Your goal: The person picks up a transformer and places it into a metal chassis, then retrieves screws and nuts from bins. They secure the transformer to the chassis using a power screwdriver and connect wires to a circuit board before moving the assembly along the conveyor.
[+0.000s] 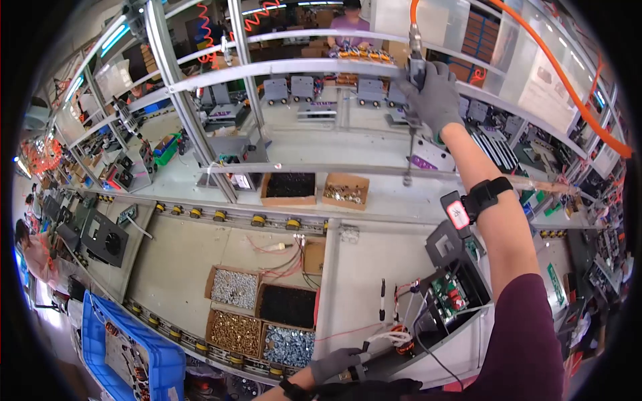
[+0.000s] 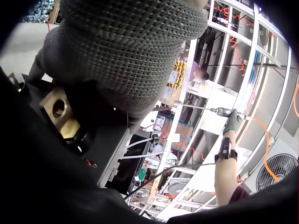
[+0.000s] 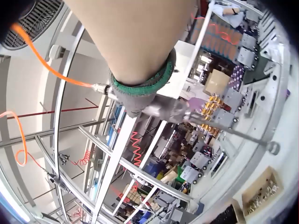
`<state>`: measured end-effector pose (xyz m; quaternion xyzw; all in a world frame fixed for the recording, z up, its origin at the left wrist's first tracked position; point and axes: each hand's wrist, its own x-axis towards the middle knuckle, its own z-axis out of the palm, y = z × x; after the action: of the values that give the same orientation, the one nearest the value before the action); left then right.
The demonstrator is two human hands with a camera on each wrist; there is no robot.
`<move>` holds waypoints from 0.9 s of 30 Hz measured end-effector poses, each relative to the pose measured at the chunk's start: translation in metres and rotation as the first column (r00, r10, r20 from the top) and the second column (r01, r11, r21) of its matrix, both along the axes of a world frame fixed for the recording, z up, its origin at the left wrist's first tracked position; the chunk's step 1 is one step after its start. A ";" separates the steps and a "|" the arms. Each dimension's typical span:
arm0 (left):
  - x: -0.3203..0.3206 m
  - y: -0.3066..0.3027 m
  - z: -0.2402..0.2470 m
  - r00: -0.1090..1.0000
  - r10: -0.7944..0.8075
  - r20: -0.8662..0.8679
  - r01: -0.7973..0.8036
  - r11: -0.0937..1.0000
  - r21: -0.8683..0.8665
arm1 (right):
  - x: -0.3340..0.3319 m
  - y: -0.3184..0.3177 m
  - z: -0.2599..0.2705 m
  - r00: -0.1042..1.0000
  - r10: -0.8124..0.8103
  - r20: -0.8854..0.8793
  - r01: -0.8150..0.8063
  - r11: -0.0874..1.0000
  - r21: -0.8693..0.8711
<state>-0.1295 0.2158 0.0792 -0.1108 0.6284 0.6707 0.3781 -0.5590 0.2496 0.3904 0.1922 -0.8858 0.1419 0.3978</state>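
My right hand (image 1: 435, 97), in a grey glove, is raised at the upper rail and grips an air screwdriver (image 1: 416, 67) fed by an orange hose. Its long shaft (image 3: 233, 133) points down to a round tip over the bench. My left hand (image 1: 336, 363), also gloved, is low at the near edge of an opened black metal case (image 1: 461, 294). White wires and a copper-wound coil (image 1: 403, 342) lie just right of its fingers. In the left wrist view a brass-coloured part with a hole (image 2: 60, 112) shows below the glove; I cannot tell whether the fingers hold anything.
Cardboard boxes of screws (image 1: 234, 289) and black small parts (image 1: 287, 305) stand left of the case. A blue crate (image 1: 160, 361) is at lower left. Metal frame rails (image 1: 287, 65) cross above the bench. Another person (image 1: 351, 27) is across the far side.
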 end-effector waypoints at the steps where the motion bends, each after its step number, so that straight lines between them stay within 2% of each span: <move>1: -0.001 0.002 -0.004 0.999 0.040 0.025 -0.044 0.989 0.144 | -0.002 0.016 -0.011 0.990 0.098 -0.098 -0.098 0.995 0.011; 2: -0.004 0.008 -0.007 0.991 0.105 0.083 -0.122 0.962 0.243 | 0.000 0.035 -0.029 0.965 0.193 -0.179 -0.190 0.981 0.032; 3: -0.013 0.009 -0.007 0.993 0.055 0.105 -0.072 0.983 0.167 | 0.003 0.054 -0.046 0.966 0.219 -0.133 -0.215 0.976 0.044; 5: -0.027 0.012 0.003 0.981 0.048 0.189 -0.071 0.991 0.113 | -0.006 0.097 -0.097 0.967 0.094 0.236 -0.144 0.969 0.203; 7: -0.032 0.015 -0.004 0.980 0.036 0.198 -0.047 0.998 0.052 | 0.004 0.139 -0.149 0.833 -0.134 0.536 -0.134 0.892 0.431; 8: -0.031 0.016 -0.009 0.986 0.036 0.161 -0.038 0.999 0.011 | 0.009 0.155 -0.173 0.749 -0.288 0.596 -0.141 0.810 0.569; 9: -0.030 0.016 -0.010 0.991 0.036 0.128 -0.032 0.999 -0.032 | 0.004 0.173 -0.206 0.631 -0.359 0.688 -0.135 0.822 0.554; 11: -0.029 0.015 0.003 0.991 0.035 0.130 -0.026 0.997 -0.074 | -0.001 0.199 -0.265 0.499 -0.420 0.758 -0.064 0.855 0.515; 14: -0.029 0.012 0.017 0.993 0.049 0.108 -0.030 0.985 -0.168 | 0.033 0.194 -0.243 0.535 -0.410 0.739 -0.100 0.838 0.537; 16: -0.023 -0.001 0.024 0.999 0.046 0.007 -0.041 0.944 -0.327 | 0.044 0.200 -0.217 0.632 -0.324 0.704 -0.062 0.884 0.462; 18: -0.023 -0.018 0.040 0.967 -0.117 -0.225 -0.042 0.800 -0.599 | 0.067 0.224 -0.192 0.747 -0.134 0.651 0.007 0.981 0.194; 19: -0.023 -0.027 0.042 0.962 -0.134 -0.239 -0.048 0.778 -0.627 | 0.079 0.241 -0.187 0.821 -0.062 0.568 0.016 0.996 0.087; 20: -0.025 -0.033 0.043 0.955 -0.150 -0.256 -0.058 0.753 -0.655 | 0.097 0.263 -0.185 0.827 0.008 0.563 0.033 0.998 -0.062; 21: -0.030 -0.037 0.053 0.930 -0.264 -0.256 -0.039 0.622 -0.782 | 0.129 0.279 -0.187 0.881 0.214 0.422 -0.118 0.963 -0.243; 22: -0.031 -0.039 0.060 0.898 -0.372 -0.236 -0.038 0.470 -0.882 | 0.167 0.286 -0.188 0.839 0.223 0.497 -0.001 0.913 -0.408; 23: -0.028 -0.043 0.044 0.851 -0.346 -0.396 -0.216 0.456 -0.863 | 0.189 0.315 -0.223 0.852 0.289 0.436 -0.054 0.878 -0.476; 24: -0.028 -0.049 0.043 0.819 -0.379 -0.431 -0.255 0.433 -0.865 | 0.225 0.319 -0.248 0.885 0.268 0.381 0.033 0.779 -0.626; 25: -0.027 -0.059 0.029 0.782 -0.412 -0.468 -0.313 0.390 -0.866 | 0.259 0.331 -0.280 0.914 0.161 0.373 0.127 0.758 -0.639; 26: -0.025 -0.067 0.014 0.743 -0.451 -0.495 -0.365 0.346 -0.864 | 0.299 0.326 -0.269 0.885 0.116 0.451 0.219 0.751 -0.623; 27: -0.022 -0.070 0.008 0.757 -0.446 -0.477 -0.352 0.338 -0.873 | 0.332 0.329 -0.281 0.869 0.094 0.486 0.274 0.727 -0.630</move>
<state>-0.1512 0.1454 0.0875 -0.0464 0.9855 0.1620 0.0196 -0.2266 0.5789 0.1093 -0.0538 -0.8500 0.4797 0.2111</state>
